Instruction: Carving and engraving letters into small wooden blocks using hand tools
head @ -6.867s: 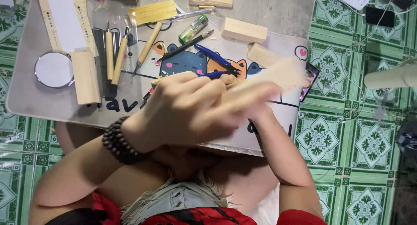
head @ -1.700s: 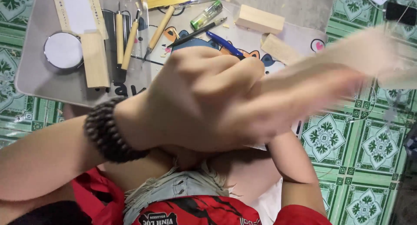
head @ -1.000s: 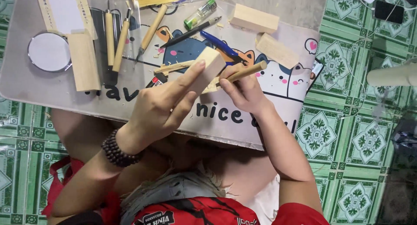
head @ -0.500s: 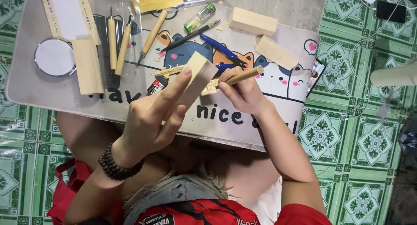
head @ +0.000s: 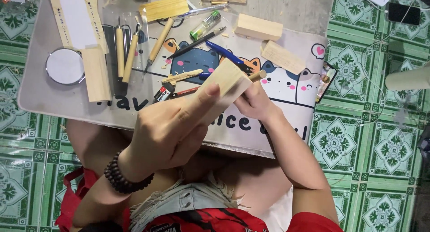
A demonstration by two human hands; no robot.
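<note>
Two hands, left hand [head: 168,131] gripping wood block [head: 224,86], right hand [head: 254,103] holding wooden-handled tool [head: 256,75]

Pale rectangular wooden block [head: 223,89]: bare wood, matt, fine straight grain, held in the left hand [head: 172,129].
Round wooden tool handle [head: 256,75]: smooth light wood, gripped by the right hand [head: 254,102].
Dark beaded bracelet [head: 120,178]: round beads, slightly glossy.
Glossy printed cartoon mat [head: 251,124]: smooth, sheened, plastic-like surface.
Wooden-handled carving tools [head: 125,53]: smooth pale wood handles, dull metal tips.
Long flat wooden slat [head: 96,73]: matt raw wood.
Loose pale wooden offcuts [head: 260,27]: unfinished, matt.
Small round mirror [head: 65,66]: smooth, bright surface.
Green patterned floor tiles [head: 358,138]: glazed, shiny.
Frayed pale denim shorts [head: 188,200]: rough cloth edge.
</note>
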